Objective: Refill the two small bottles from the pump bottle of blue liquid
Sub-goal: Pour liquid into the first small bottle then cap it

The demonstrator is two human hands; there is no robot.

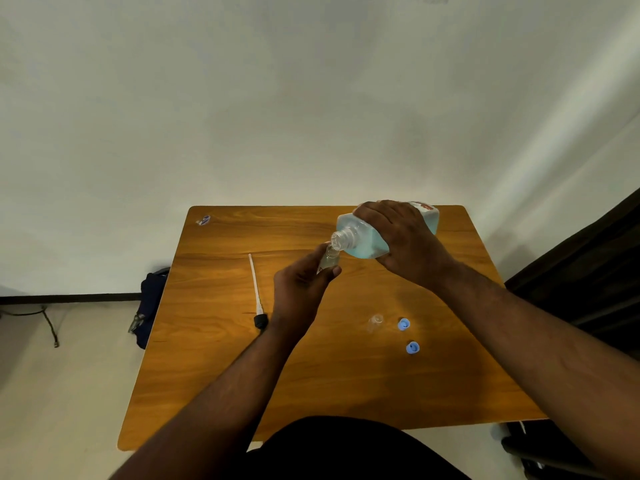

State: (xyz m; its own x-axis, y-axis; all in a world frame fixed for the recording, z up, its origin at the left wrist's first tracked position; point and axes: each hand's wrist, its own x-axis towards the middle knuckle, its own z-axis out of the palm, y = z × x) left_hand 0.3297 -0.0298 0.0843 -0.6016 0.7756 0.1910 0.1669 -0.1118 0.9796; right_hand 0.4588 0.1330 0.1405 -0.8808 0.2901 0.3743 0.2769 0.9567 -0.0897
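My right hand (403, 237) grips the big bottle of blue liquid (360, 237), tipped on its side with its open threaded neck pointing left and down. Its mouth touches the top of a small clear bottle (329, 259), which my left hand (301, 285) holds above the wooden table (214, 341). A second small clear bottle (375, 322) stands uncapped at the table's right middle. Two blue caps lie near it, one (403, 324) beside it and the other (412, 347) a little nearer to me. The removed pump head with its long white tube (255, 292) lies to the left.
A small blue-and-white scrap (203, 220) lies at the table's far left corner. A dark blue bag (149, 303) hangs or leans by the table's left edge. A dark chair (588, 271) stands to the right. The wall is close behind the table.
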